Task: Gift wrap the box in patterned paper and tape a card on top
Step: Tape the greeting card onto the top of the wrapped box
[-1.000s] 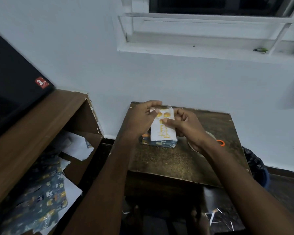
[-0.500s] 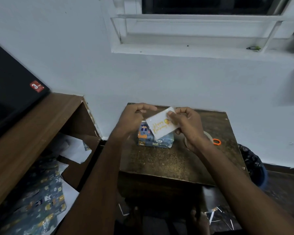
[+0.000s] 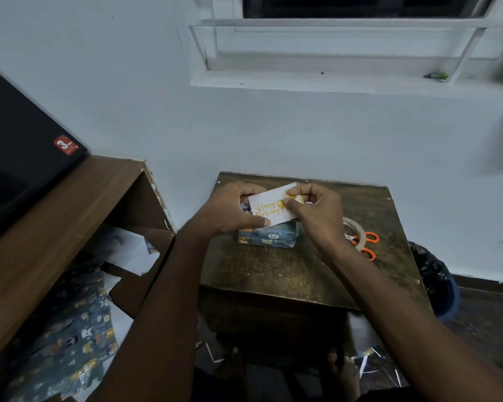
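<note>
A small box wrapped in blue animal-print paper point(image 3: 269, 238) sits on the dark wooden table point(image 3: 288, 274). Just above it is a white card with gold "Happy Birthday" lettering point(image 3: 269, 208), tilted, with both hands on it. My left hand point(image 3: 230, 210) grips the card's left end, thumb under its lower edge. My right hand point(image 3: 317, 213) pinches the card's right end between thumb and fingers. Whether the card touches the box is hidden by my hands.
A tape roll point(image 3: 353, 227) and orange-handled scissors point(image 3: 366, 242) lie right of the box. A brown shelf unit point(image 3: 55, 216) at left holds leftover patterned paper point(image 3: 76, 338) and a black screen point(image 3: 18, 158). A bin with a black liner point(image 3: 436, 282) stands at right. Paper scraps litter the floor.
The card went from flat over the box to lifted and tilted, and now both hands hold it by its ends just over the box. The camera view has shifted slightly.
</note>
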A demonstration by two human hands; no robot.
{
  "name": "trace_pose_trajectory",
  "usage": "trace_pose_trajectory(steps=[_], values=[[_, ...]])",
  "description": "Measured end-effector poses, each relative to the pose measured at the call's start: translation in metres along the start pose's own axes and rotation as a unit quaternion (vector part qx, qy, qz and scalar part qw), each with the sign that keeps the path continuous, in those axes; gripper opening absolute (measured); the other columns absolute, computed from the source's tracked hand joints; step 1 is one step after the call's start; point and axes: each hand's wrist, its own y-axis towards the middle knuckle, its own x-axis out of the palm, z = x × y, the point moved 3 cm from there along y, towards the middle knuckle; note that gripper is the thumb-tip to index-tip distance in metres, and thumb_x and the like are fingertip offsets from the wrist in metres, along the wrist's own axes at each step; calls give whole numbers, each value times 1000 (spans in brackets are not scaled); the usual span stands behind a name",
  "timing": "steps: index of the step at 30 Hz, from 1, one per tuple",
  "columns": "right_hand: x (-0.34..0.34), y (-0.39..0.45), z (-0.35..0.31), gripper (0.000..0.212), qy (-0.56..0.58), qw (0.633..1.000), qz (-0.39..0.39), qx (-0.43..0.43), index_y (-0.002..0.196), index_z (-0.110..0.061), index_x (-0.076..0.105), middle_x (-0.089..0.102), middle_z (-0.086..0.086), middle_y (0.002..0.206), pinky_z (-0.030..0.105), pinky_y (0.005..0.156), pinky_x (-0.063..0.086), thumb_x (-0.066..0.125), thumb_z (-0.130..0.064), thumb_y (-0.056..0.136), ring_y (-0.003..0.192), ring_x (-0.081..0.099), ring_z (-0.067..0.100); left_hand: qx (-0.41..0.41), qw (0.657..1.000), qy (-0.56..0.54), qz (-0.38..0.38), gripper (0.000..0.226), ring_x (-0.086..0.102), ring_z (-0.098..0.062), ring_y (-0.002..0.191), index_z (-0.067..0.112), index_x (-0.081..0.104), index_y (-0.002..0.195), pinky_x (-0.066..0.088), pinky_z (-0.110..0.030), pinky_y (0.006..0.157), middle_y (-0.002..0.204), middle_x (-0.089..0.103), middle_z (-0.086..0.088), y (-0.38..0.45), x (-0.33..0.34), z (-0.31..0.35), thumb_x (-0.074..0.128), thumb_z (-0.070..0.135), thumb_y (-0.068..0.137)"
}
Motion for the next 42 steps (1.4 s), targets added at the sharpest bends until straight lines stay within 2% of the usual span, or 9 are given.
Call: trace_pose_trajectory(steps=[4, 7, 14, 18, 25, 29, 36, 39, 42], values=[[-1, 0, 1, 14, 2, 1000, 3, 8, 89, -20, 78, 77, 3, 92, 58, 78, 62, 88, -13, 80, 93, 74, 29, 11, 999, 45, 7, 80, 59, -1, 111, 21, 63, 143, 44, -6, 79, 127, 61, 10, -3, -6, 8, 97, 32, 72], [2, -2, 2, 15, 5, 1000, 3, 16, 92, -20, 79, 78, 1, 93, 56, 79, 63, 88, -13, 82, 93, 75, 24, 18, 998, 58, -14, 62, 58, 11, 93, 18, 73, 125, 44, -7, 74, 105, 61, 19, -7, -5, 16, 99, 23, 69], [-6, -2, -9, 29, -120, 990, -51, -51, 108, -23, 78, 73, -5, 105, 38, 80, 61, 89, -26, 82, 91, 68, 10, 0, 995, 90, -33, 67, 57, -11, 99, 11, 70, 132, 38, 0, 72, 119, 66, -4, -5, -10, 3, 91, 1, 69], [-12, 2, -12, 53, -164, 975, -142, -57, 123, -26, 75, 65, -7, 124, 29, 81, 54, 94, -33, 74, 94, 62, 10, -24, 993, 108, -44, 86, 51, -15, 127, 24, 61, 146, 39, -21, 95, 139, 57, 3, 1, -6, -10, 94, 12, 67], [-7, 9, -4, 78, -279, 927, -227, -102, 137, -28, 66, 62, -5, 133, 18, 78, 38, 97, -42, 66, 118, 52, 15, -30, 991, 109, -68, 95, 55, -18, 129, 19, 58, 149, 48, -37, 107, 143, 62, 0, 4, -4, -15, 101, 25, 64], [-7, 12, 1, 80, -292, 922, -236, -96, 140, -30, 64, 59, -3, 137, 28, 84, 41, 95, -45, 68, 122, 50, 18, -46, 989, 111, -87, 96, 53, -17, 130, 20, 56, 150, 48, -32, 104, 144, 60, 2, 5, -2, -16, 100, 25, 65], [-23, 3, -15, 58, -220, 948, -217, -72, 144, -31, 59, 58, -15, 130, 20, 78, 44, 76, -48, 91, 104, 59, 4, -68, 975, 198, -72, 136, 30, -22, 151, 37, 33, 161, 24, -52, 120, 161, 43, 9, 2, 3, -5, 85, 72, 41], [-46, 7, -17, 17, -215, 961, -166, -55, 118, -27, 72, 69, -16, 115, 27, 81, 47, 65, -27, 102, 100, 62, 1, -26, 980, 196, -11, 110, 26, -18, 151, 41, 43, 155, 18, -50, 117, 160, 44, 13, 2, 7, 12, 84, 76, 59], [-74, 9, -12, 24, -296, 933, -204, -31, 101, -25, 78, 74, -18, 99, 27, 82, 53, 70, -5, 90, 91, 67, 0, 49, 983, 162, 66, 56, 33, -14, 143, 38, 64, 138, 16, -30, 108, 146, 56, 15, 4, 20, 32, 82, 51, 87]])
